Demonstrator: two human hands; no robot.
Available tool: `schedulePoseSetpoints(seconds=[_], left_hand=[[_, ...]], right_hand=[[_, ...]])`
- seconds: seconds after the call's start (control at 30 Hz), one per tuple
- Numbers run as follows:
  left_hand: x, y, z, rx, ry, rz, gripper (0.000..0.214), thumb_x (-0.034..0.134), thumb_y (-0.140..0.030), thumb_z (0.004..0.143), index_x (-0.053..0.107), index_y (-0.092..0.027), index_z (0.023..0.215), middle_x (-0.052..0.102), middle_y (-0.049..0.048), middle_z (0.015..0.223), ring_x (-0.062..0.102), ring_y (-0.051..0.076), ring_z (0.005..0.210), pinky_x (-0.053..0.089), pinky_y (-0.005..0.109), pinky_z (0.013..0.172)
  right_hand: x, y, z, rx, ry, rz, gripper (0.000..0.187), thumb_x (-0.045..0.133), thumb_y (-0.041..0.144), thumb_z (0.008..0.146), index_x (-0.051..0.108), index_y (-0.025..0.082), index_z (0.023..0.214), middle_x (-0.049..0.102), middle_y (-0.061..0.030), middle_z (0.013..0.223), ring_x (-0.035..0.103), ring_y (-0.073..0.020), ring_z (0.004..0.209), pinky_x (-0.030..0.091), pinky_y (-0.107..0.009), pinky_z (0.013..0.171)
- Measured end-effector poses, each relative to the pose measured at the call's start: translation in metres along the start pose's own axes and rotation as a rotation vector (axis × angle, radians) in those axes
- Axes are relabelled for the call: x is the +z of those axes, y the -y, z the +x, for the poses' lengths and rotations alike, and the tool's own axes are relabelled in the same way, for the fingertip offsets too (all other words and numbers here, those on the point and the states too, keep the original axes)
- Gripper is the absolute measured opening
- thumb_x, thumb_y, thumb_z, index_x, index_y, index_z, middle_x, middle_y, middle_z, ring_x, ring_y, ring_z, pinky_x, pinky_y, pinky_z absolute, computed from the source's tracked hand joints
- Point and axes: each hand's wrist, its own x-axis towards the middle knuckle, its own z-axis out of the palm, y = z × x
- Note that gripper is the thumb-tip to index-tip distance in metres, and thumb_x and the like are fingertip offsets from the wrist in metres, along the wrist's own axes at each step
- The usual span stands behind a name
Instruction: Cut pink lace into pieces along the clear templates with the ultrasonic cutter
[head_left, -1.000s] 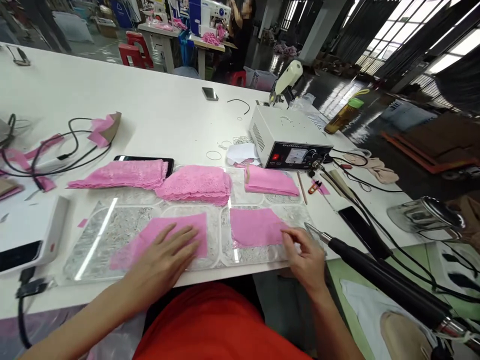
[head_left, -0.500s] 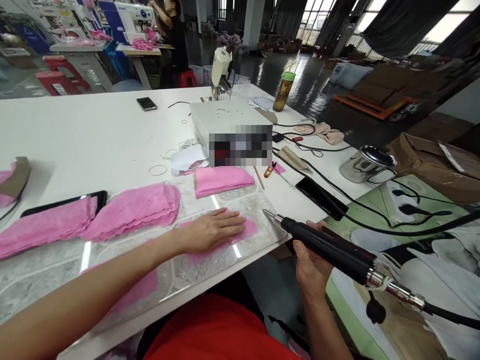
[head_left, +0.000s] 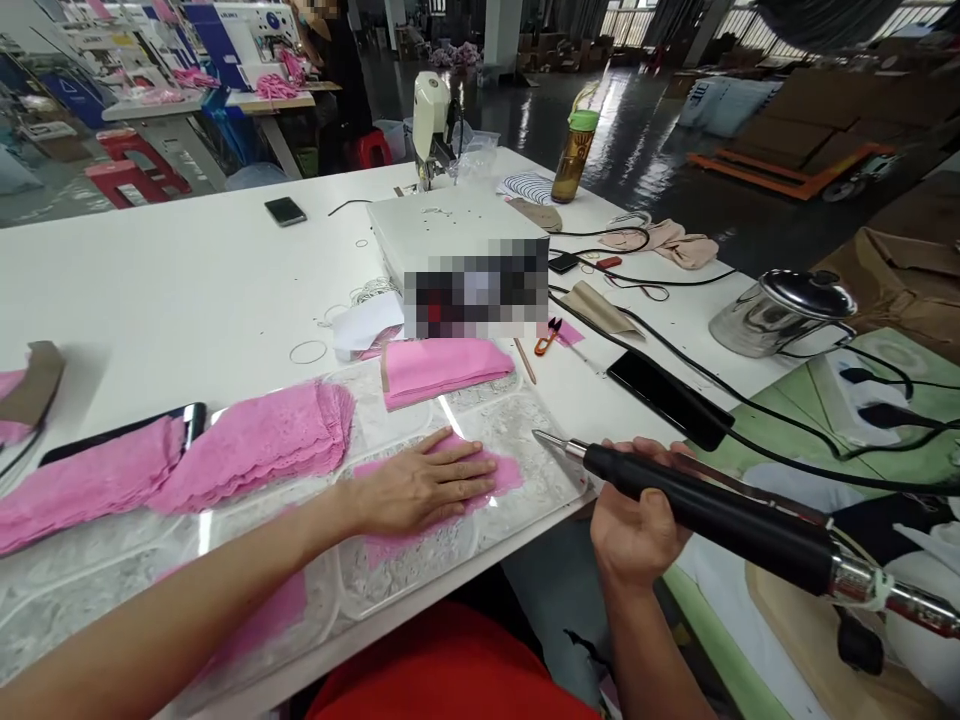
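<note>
My left hand (head_left: 420, 485) lies flat with fingers stretched out, pressing on a pink fabric piece (head_left: 504, 474) on the clear patterned mat (head_left: 540, 420). Part of that fabric is covered by the hand. In my right hand (head_left: 637, 530) is a black corded handpiece (head_left: 705, 505) with a pointed metal tip, held above the table's front edge. The tip points left toward the fabric, apart from it. Behind my left hand is a folded pink fabric stack (head_left: 446, 370). A layered stack of pink lace fabric (head_left: 262, 440) sits to the left, and another pink piece (head_left: 262, 620) lies under my left forearm.
A white metal box (head_left: 457, 225) stands behind the mat. To the right are orange-handled thread snips (head_left: 547, 338), a black phone (head_left: 667, 398), black cables (head_left: 690, 390) and a metal-lidded jug (head_left: 784, 312). A bottle (head_left: 575, 157) stands at the back. Another person (head_left: 337, 80) is beyond the table.
The view has shifted slightly. My right hand and the handpiece now appear a little lower and farther right, with the handpiece looking larger. My left hand stays flat on the pink fabric.
</note>
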Motion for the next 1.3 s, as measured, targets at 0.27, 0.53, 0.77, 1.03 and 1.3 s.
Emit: schedulePoseSetpoints(seconds=[0.27, 0.53, 0.77, 1.03, 1.3], left_hand=[[0.001, -0.002, 0.0, 0.006, -0.001, 0.011, 0.041, 0.037, -0.032, 0.102, 0.042, -0.027, 0.142, 0.041, 0.0012, 0.148, 0.031, 0.02, 0.142, 0.006, 0.046, 0.121], [0.002, -0.003, 0.001, 0.01, -0.039, 0.037, 0.042, 0.041, -0.032, 0.1, 0.041, -0.029, 0.142, 0.041, 0.0011, 0.148, 0.032, 0.019, 0.141, 0.012, 0.045, 0.121], [0.007, -0.002, 0.001, 0.03, -0.055, 0.043, 0.041, 0.036, -0.033, 0.102, 0.042, -0.025, 0.142, 0.038, 0.0014, 0.15, 0.033, 0.019, 0.141, 0.004, 0.046, 0.121], [0.009, -0.002, 0.0, 0.015, -0.026, 0.02, 0.043, 0.034, -0.034, 0.103, 0.038, -0.028, 0.144, 0.034, 0.0004, 0.152, 0.029, 0.019, 0.142, 0.002, 0.044, 0.121], [0.006, -0.002, 0.0, 0.018, -0.024, 0.014, 0.043, 0.034, -0.033, 0.102, 0.038, -0.027, 0.145, 0.036, 0.0013, 0.152, 0.031, 0.02, 0.142, 0.005, 0.045, 0.121]], right_hand=[[0.013, 0.008, 0.014, 0.058, -0.051, 0.049, 0.038, 0.044, 0.032, 0.071, 0.045, 0.028, 0.109, 0.044, -0.0031, 0.097, 0.049, -0.0165, 0.076, 0.048, -0.046, 0.082], [0.004, 0.024, 0.024, 0.034, 0.002, -0.072, 0.023, 0.037, 0.041, 0.071, 0.041, 0.025, 0.087, 0.037, -0.0009, 0.08, 0.038, -0.0122, 0.055, 0.039, -0.032, 0.054], [0.008, 0.034, 0.015, 0.051, 0.107, 0.013, 0.015, 0.041, 0.036, 0.07, 0.039, 0.023, 0.078, 0.036, 0.0025, 0.072, 0.039, -0.0093, 0.048, 0.036, -0.027, 0.046], [0.013, 0.031, 0.013, 0.071, 0.091, 0.146, 0.01, 0.043, 0.026, 0.066, 0.044, 0.022, 0.075, 0.041, 0.0018, 0.071, 0.043, -0.0096, 0.048, 0.038, -0.027, 0.045], [0.014, 0.031, 0.013, 0.053, 0.116, 0.129, 0.011, 0.046, 0.03, 0.066, 0.045, 0.022, 0.073, 0.044, 0.0029, 0.07, 0.045, -0.0086, 0.048, 0.041, -0.027, 0.044]])
